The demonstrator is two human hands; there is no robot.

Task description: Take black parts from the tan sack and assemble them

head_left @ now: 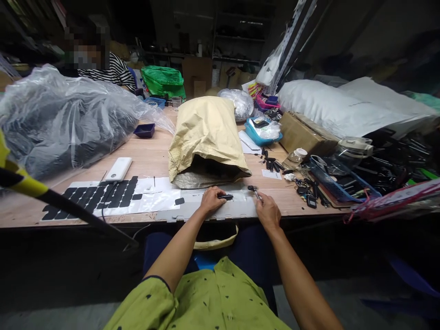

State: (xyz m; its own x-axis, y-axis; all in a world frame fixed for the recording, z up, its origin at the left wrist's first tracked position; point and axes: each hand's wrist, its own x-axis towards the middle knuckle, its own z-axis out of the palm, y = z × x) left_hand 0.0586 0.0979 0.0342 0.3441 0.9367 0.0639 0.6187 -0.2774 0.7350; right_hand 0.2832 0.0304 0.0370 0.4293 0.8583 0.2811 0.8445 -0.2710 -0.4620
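Observation:
My left hand (211,200) rests on a grey board (237,211) at the front edge of the table. Its fingers pinch a small black elongated part (226,197), whose exact kind I cannot make out. A small hammer (256,193) with a dark head and a silvery shaft is in my right hand (268,211), just right of the board's middle. The hammer head is raised to the right of the black part and apart from it. Directly beyond both hands lies a cream woven sack (209,133), its dark mouth facing me.
To the left, a sheet of black stickers (117,195) lies near a white power bank (118,169). Loose black parts (271,164), a jar (294,158) and a blue tray (337,183) crowd the right. A striped pole (68,201) crosses the left front. Someone in a striped shirt (118,71) sits opposite.

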